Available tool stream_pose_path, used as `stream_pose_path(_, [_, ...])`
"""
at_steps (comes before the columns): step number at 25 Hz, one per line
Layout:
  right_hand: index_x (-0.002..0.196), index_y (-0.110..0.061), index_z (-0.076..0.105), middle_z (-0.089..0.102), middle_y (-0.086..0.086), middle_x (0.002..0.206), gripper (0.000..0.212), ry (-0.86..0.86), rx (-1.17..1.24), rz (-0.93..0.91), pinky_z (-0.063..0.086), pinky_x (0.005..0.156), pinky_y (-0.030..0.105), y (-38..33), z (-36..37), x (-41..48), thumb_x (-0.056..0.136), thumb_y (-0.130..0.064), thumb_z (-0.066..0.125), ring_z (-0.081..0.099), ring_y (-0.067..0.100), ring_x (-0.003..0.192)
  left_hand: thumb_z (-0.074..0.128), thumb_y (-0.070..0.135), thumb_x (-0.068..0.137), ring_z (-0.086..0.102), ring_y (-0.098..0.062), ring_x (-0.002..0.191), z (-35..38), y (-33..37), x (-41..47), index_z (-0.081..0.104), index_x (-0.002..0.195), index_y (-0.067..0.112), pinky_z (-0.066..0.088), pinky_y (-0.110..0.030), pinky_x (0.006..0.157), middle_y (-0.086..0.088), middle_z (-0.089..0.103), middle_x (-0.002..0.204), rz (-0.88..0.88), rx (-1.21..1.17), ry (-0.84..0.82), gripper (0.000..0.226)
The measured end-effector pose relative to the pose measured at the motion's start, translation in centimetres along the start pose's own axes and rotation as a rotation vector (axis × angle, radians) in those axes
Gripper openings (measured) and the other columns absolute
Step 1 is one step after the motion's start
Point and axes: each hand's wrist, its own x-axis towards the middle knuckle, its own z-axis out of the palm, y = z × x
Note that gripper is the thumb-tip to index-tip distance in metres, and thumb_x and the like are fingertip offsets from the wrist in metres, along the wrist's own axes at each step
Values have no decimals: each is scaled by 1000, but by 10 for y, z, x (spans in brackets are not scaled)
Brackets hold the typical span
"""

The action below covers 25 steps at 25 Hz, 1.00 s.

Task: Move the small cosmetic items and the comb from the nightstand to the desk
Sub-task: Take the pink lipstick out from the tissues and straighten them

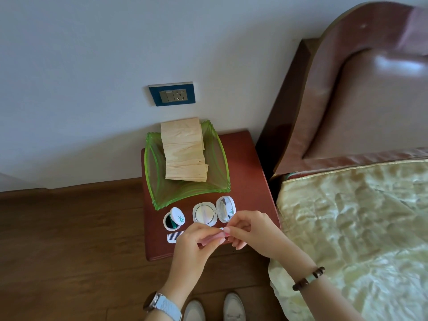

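Nothing has reached the desk yet, which is out of view. In front of the green tray (152, 172) on the nightstand worktop (250, 181) lie the open small round case (173, 219), the open larger compact (214, 213) and, nearest the person, the comb (174, 237). Just in front of the compact, the left hand (199, 237) and right hand (247, 228) meet, each grip pinched on a small pink item (212, 239) held just above the worktop, so the task seems barely begun, with every piece left to carry.
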Motion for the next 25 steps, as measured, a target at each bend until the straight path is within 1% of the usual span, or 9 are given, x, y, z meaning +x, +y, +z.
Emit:
stream_pose_path(3, [92, -9, 73, 76, 6, 81, 12, 8, -10, -35, 63, 75, 31, 5, -7, -3, 84, -17, 78, 75, 18, 73, 75, 28, 83, 65, -5, 91, 1, -1, 0, 76, 94, 40, 52, -16, 72, 19, 68, 90, -27, 16, -12, 16])
stream_pose_path(5, [91, -11, 73, 75, 4, 81, 10, 19, 1, -37, 63, 76, 30, 7, -11, -6, 83, -14, 79, 75, 17, 74, 75, 27, 83, 65, -6, 90, 2, -1, 0, 76, 93, 42, 51, -15, 72, 17, 68, 90, -30, 17, -23, 18])
stream_pose_path(7, [91, -11, 73, 75, 4, 81, 10, 29, -1, -38, 61, 75, 26, 7, -14, -8, 83, -14, 78, 75, 16, 74, 75, 27, 82, 66, -7, 89, 2, -1, 1, 74, 92, 44, 52, -15, 72, 17, 69, 90, -37, 17, -27, 19])
stream_pose_path(9, [90, -13, 73, 75, 4, 81, 9, 42, -3, -41, 61, 75, 25, 8, -14, -10, 83, -15, 79, 75, 14, 73, 76, 28, 82, 66, -7, 88, 4, -1, 1, 75, 91, 44, 52, -16, 72, 17, 69, 89, -49, 3, -30, 19])
stream_pose_path(12, [88, -19, 73, 75, 2, 80, 9, 73, -20, -47, 61, 76, 27, 11, -15, -12, 82, -16, 79, 74, 12, 71, 76, 28, 82, 67, -8, 87, 6, -2, 1, 74, 90, 47, 54, -18, 72, 16, 69, 89, -57, 0, -38, 20])
stream_pose_path(16, [88, -19, 74, 75, 2, 79, 10, 128, -23, -29, 62, 77, 29, 16, -21, -14, 81, -16, 80, 74, 12, 71, 76, 26, 82, 67, -8, 87, 0, -6, -1, 74, 88, 48, 55, -19, 73, 14, 71, 88, -79, -1, -16, 23])
stream_pose_path(20, [88, -19, 74, 74, 4, 80, 11, 161, 19, -13, 62, 76, 29, 20, -34, -17, 82, -13, 79, 74, 14, 73, 76, 23, 82, 68, -7, 91, -7, -14, -4, 76, 90, 42, 56, -19, 75, 14, 72, 89, -95, 7, 2, 21])
stream_pose_path(23, [93, -19, 76, 75, 5, 81, 12, 207, 128, 4, 61, 72, 26, 22, -41, -21, 85, -10, 75, 75, 16, 75, 75, 24, 83, 68, -5, 93, -10, -18, -8, 77, 94, 33, 57, -19, 75, 21, 72, 91, -119, 20, 48, 14])
stream_pose_path(25, [95, -18, 76, 76, 5, 80, 12, 231, 163, 4, 60, 68, 24, 23, -43, -25, 88, -10, 70, 74, 15, 74, 73, 26, 83, 68, -5, 93, -9, -17, -10, 77, 94, 31, 56, -17, 76, 23, 73, 90, -125, 13, 85, 13])
